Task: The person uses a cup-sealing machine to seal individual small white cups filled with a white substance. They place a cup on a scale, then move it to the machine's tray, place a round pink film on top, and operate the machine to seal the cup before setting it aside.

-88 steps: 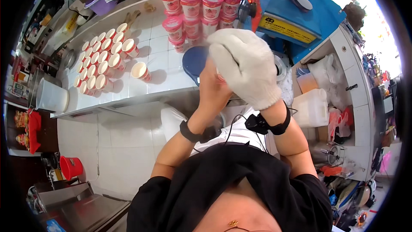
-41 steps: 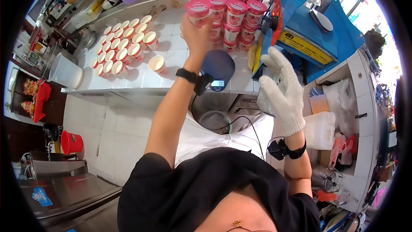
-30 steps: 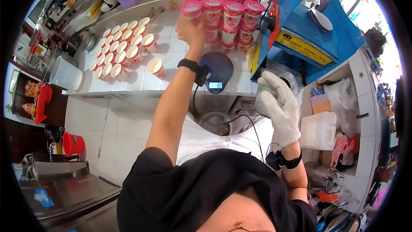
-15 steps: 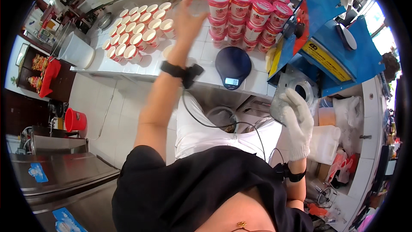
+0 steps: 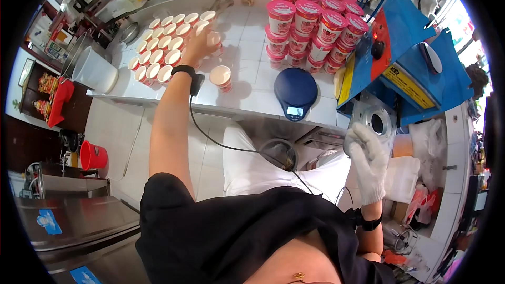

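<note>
My bare left hand [image 5: 201, 45] reaches over the left of the counter, its fingers closed around a pink-and-white open paper cup [image 5: 214, 41]; the hand is slightly blurred. Rows of similar filled cups [image 5: 157, 56] stand left of it. A single open cup [image 5: 221, 77] stands apart, nearer me. In a white knit glove, my right hand [image 5: 368, 155] has curled fingers at the near edge of a metal plate with a round hole [image 5: 377, 122], part of a blue cup-sealing machine [image 5: 418, 81]. Whatever lies inside those fingers is hidden.
Stacked sealed cups with pink lids [image 5: 310, 18] stand at the back right. In front of them sits a dark blue digital scale [image 5: 295, 89]. A translucent bucket [image 5: 96, 71] is at the counter's left end. A black cable [image 5: 226, 148] runs from my left wrist across my lap.
My left hand has moved left and down from an open reach to the cups, and its fingers have closed around one. My right fingers have curled more beside the metal plate.
</note>
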Demonstrator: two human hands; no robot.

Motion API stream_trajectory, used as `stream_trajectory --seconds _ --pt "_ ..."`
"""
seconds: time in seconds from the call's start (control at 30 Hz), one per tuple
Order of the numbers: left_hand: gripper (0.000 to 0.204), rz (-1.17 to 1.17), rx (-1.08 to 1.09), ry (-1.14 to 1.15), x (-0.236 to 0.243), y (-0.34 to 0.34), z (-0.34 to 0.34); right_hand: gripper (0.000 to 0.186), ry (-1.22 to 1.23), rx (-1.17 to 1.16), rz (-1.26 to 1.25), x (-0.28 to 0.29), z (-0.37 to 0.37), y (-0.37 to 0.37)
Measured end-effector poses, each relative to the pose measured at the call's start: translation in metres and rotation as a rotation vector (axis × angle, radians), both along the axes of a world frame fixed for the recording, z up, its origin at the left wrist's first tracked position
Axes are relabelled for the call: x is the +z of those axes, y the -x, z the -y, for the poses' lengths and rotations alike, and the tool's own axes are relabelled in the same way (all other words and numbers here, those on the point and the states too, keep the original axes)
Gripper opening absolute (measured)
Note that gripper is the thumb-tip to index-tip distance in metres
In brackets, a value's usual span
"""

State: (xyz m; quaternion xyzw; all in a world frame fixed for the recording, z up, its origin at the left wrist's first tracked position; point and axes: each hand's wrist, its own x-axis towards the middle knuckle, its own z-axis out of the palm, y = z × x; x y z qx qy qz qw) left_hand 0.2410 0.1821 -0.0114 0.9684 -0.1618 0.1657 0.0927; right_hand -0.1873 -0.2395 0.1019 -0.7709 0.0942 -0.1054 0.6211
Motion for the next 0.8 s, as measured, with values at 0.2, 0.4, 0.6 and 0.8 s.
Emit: stream_trajectory --seconds 0.2,0.4,0.6,0.8 --pt "0.082 -0.065 0.031 -0.044 0.005 -0.016 0.001 0.042 0.058 0.019 0.008 0.000 -0.012 -0.007" --pt "0.074 0.025 -0.072 0.128 0.055 0.016 0.012 0.040 0.077 0.032 0.039 -0.006 -0.012 0.000" --pt "0.074 0.083 -0.211 0.160 0.153 0.099 0.060 0.039 0.147 0.088 0.083 -0.013 -0.008 0.000" --pt "0.071 0.044 -0.561 0.278 0.174 0.163 0.133 0.040 0.202 0.134 0.094 -0.005 -0.016 0.004"
